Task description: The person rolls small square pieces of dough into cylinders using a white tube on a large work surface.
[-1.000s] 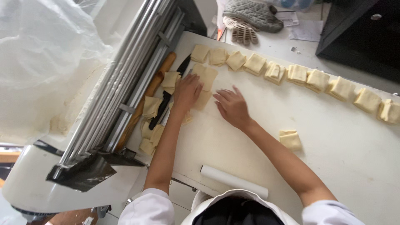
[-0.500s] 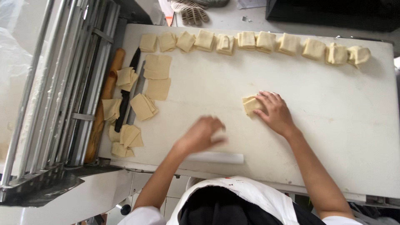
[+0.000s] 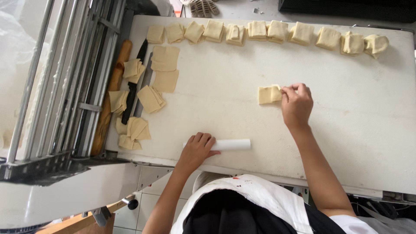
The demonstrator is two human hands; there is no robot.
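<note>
left hand (image 3: 197, 149) now on white roller (image 3: 229, 144)

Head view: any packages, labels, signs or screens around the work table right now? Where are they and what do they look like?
None in view: no package, label, sign or screen.
White table: only bare tan dough pieces, unwrapped.
White cylindrical roller: plain, near front edge, under left hand.
</note>
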